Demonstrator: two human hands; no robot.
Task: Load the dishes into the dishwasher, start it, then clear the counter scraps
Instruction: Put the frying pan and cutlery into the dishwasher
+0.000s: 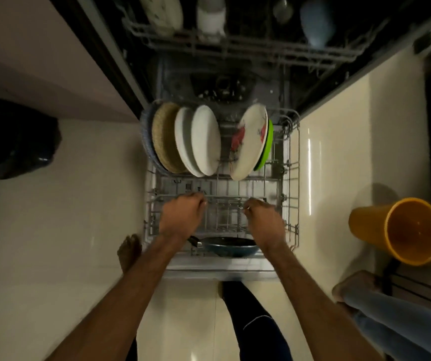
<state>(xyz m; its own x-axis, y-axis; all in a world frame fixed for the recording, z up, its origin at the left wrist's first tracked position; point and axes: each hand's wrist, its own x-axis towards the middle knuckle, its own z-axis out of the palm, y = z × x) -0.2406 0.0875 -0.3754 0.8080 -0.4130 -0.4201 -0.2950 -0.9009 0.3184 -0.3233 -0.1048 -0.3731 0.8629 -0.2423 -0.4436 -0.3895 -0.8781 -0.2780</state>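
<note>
The dishwasher's lower rack (291, 178) is pulled out over the open door. Several plates stand upright in its far rows: a woven-pattern plate (165, 142), two white plates (204, 142), a flowered plate (251, 144) and a green one (267, 147) behind it. A dark frying pan (230, 246) sits at the rack's near edge. My left hand (183, 214) and my right hand (264, 217) both grip a wire crossbar of the rack, fingers curled round it. The upper rack (235, 40) holds cups and bowls.
An orange bucket (402, 230) lies on its side on the floor to the right. A black bag (14, 139) sits at left. Another person's legs in jeans (391, 316) stand at the lower right. My feet are beside the open door.
</note>
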